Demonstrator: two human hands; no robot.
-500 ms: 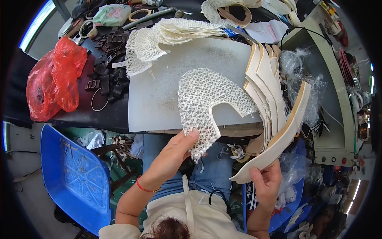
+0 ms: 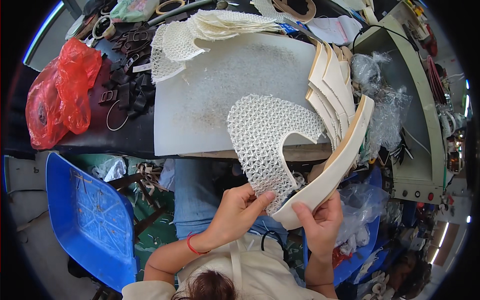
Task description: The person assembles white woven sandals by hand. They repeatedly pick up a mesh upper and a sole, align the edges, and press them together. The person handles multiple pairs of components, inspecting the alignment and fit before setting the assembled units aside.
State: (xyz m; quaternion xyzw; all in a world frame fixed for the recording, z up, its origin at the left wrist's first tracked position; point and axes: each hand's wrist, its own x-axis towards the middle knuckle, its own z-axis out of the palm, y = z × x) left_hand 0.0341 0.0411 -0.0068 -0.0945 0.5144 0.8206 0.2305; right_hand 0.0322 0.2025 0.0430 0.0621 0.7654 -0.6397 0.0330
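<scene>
My left hand (image 2: 235, 212) pinches the lower end of a white woven shoe-upper piece (image 2: 262, 137), U-shaped with a curved cutout. In my right hand (image 2: 320, 222) is a long, curved cream leather strip (image 2: 327, 182) with a tan inner side, gripped between thumb and fingers near its lower end. The lower ends of the two pieces meet between my hands, the strip's tip overlapping the woven edge; whether they are lined up cannot be seen. Beyond the strip, several similar cream strips (image 2: 330, 82) lie fanned in a stack at the board's right edge.
A pale cutting board (image 2: 200, 110) lies on the dark table, with a pile of woven pieces (image 2: 225, 25) at its far edge. Black buckled straps (image 2: 132, 85) and a red plastic bag (image 2: 65, 95) are at left. A blue bin (image 2: 90, 220) stands below; a metal cabinet (image 2: 425, 165) stands right.
My hands have come together, bringing the lower ends of the woven piece and the strip into contact. The left hand moved right; the strip shifted left. The view has shifted slightly.
</scene>
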